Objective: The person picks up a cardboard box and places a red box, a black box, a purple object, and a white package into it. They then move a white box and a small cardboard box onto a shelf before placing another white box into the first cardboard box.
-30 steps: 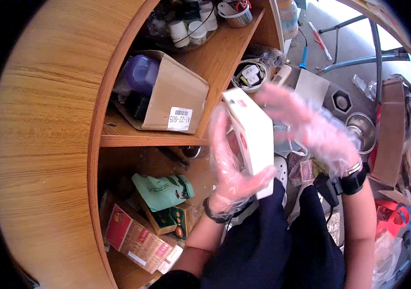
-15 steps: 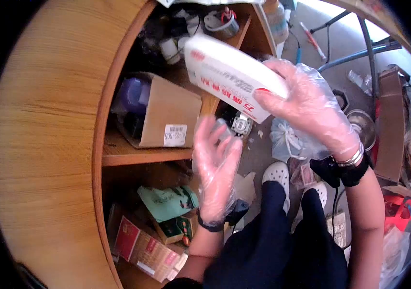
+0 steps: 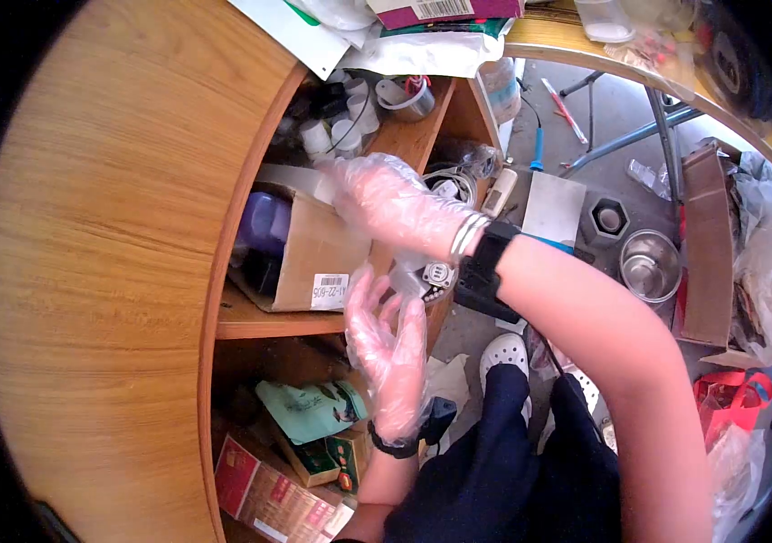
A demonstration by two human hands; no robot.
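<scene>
My right hand (image 3: pixel 399 206), in a clear plastic glove, reaches over the cardboard box (image 3: pixel 322 249) on the shelf. Its fingers are blurred around the end of a white box (image 3: pixel 303 179), which is mostly inside the cardboard box, beside a purple object (image 3: pixel 265 223). My left hand (image 3: pixel 388 348), also gloved, is held palm up just below and right of the cardboard box. Its fingers are apart and hold nothing.
White bottles (image 3: pixel 347 136) and a metal cup (image 3: pixel 408 98) stand on the upper shelf. Below lie a green pouch (image 3: pixel 312 412) and a red-and-tan box (image 3: pixel 277 489). On the floor are a steel bowl (image 3: pixel 650 265) and a red bag (image 3: pixel 731 398).
My right hand has carried the white box left and down into the cardboard box. My left hand stays open below it. The view has shifted, showing more of the tabletop.
</scene>
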